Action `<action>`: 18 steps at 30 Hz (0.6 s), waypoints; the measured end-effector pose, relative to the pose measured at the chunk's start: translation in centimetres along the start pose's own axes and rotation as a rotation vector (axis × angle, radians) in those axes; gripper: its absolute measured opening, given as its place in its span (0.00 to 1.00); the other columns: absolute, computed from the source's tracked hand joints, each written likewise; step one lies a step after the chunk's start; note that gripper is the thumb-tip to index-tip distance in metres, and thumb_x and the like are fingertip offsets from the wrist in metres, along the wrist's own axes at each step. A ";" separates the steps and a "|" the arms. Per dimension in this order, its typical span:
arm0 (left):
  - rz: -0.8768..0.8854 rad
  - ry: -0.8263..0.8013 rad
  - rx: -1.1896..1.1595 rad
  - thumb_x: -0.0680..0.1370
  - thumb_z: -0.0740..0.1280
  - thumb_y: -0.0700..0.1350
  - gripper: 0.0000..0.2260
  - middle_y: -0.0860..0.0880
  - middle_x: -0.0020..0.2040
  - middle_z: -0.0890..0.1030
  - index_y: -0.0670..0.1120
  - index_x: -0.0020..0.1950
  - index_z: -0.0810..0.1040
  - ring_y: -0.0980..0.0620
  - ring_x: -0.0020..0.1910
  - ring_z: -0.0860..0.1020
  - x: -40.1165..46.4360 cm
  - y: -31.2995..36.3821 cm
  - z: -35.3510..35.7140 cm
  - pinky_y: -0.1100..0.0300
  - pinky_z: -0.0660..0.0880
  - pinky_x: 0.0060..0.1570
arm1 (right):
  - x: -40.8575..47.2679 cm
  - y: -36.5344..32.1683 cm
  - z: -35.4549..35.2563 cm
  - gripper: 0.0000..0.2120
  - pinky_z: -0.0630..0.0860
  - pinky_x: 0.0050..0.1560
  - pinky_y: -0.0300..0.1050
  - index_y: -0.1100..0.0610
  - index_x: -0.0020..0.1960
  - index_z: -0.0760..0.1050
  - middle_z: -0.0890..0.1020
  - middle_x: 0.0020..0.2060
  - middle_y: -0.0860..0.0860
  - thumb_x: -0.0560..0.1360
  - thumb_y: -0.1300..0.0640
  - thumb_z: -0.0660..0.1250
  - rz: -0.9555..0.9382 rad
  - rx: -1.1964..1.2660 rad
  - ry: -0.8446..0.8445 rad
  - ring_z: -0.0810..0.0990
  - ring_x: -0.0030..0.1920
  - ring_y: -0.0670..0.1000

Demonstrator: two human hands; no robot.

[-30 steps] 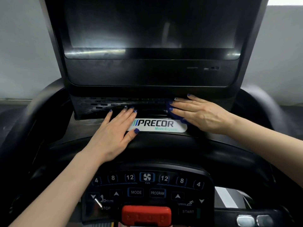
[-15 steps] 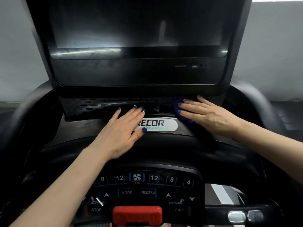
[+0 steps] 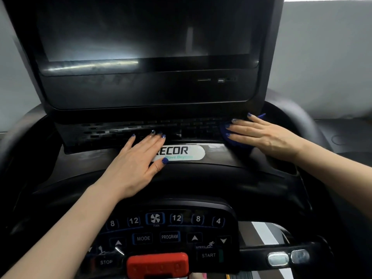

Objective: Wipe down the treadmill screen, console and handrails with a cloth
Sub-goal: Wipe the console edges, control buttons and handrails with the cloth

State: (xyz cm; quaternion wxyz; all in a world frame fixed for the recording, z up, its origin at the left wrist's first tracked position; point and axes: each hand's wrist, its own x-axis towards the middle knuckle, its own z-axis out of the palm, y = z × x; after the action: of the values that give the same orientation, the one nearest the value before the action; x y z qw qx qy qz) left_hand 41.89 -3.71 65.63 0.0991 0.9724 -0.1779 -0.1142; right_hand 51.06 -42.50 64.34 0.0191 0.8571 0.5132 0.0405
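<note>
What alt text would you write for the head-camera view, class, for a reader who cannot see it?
A person's right hand presses a blue cloth flat on a treadmill console below the dark screen, while the left hand rests flat, partly covering the Precor logo plate.

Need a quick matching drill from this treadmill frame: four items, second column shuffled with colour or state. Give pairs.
1 cloth
2 left hand
3 stop clip
4 screen

A red, bottom centre
B dark, off
C blue, under the right hand
D flat on the console, partly covering the logo plate

Pairs: 1-C, 2-D, 3-A, 4-B
</note>
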 end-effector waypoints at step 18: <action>0.179 0.012 0.008 0.77 0.34 0.70 0.36 0.58 0.80 0.43 0.54 0.80 0.45 0.65 0.77 0.38 0.7 3.9 -0.9 0.55 0.35 0.77 | -5.5 -5.6 -4.2 0.17 0.71 0.66 0.52 0.67 0.58 0.80 0.80 0.60 0.61 0.75 0.77 0.59 0.558 0.084 0.524 0.78 0.60 0.62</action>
State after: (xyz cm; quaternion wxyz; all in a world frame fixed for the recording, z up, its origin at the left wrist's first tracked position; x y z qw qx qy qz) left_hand 41.48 -7.43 67.31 0.1059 0.9536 -0.2641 -0.0983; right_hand 43.23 -44.75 67.88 -0.1595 0.9245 0.2491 0.2405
